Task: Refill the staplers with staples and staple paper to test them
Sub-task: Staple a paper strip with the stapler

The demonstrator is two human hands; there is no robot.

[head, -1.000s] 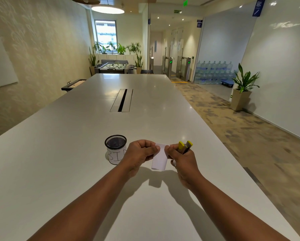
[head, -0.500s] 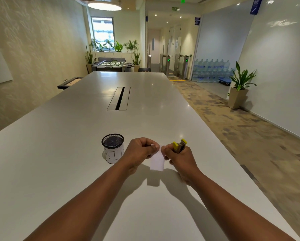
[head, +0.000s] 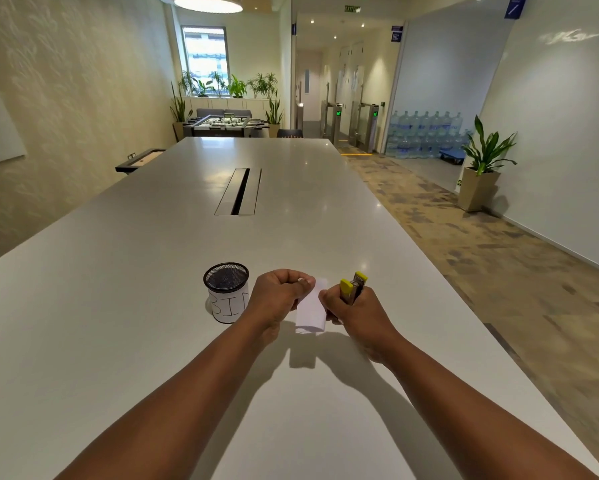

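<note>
A small folded white paper hangs between my two hands above the white table. My left hand pinches its upper left edge with thumb and curled fingers. My right hand grips a small yellow stapler that sticks up out of the fist, and its fingertips touch the paper's right edge. The stapler's lower part is hidden inside the hand.
A black mesh cup with a white label marked "BIN" stands just left of my left hand. A cable slot lies farther along the table's middle. The table's right edge runs close beside my right arm.
The paper has dropped a little lower between my hands, and the stapler in my right hand has tilted slightly. Both hands keep their hold.
</note>
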